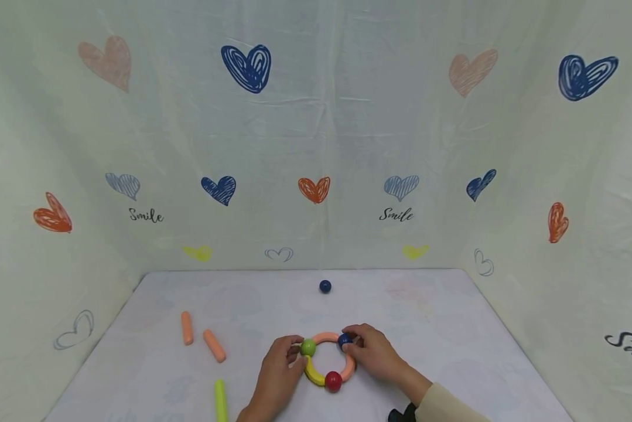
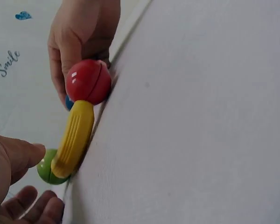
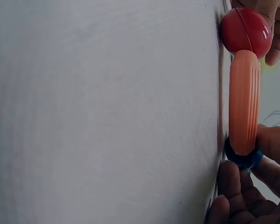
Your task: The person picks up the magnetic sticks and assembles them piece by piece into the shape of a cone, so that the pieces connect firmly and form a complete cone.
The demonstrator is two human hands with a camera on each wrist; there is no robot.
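Note:
A closed ring of toy pieces lies on the table in the head view. It joins a green ball (image 1: 308, 347), a yellow curved rod (image 1: 314, 374), a red ball (image 1: 334, 381), a blue ball (image 1: 344, 340) and two orange curved rods (image 1: 326, 337). My left hand (image 1: 277, 375) holds the ring's left side at the green ball, thumb and bent fingers about it. On the opposite side, my right hand (image 1: 377, 356) pinches the blue ball between thumb and fingers. The right wrist view shows an orange curved rod (image 3: 245, 102) running from the red ball to the blue one.
Two orange rods (image 1: 187, 328) lie on the left of the white table (image 1: 263, 299), with a yellow-green rod (image 1: 220, 400) nearer the front. A loose dark blue ball (image 1: 325, 286) sits near the back edge. A black object (image 1: 402, 414) shows beside the right sleeve. Heart-printed curtains surround the table.

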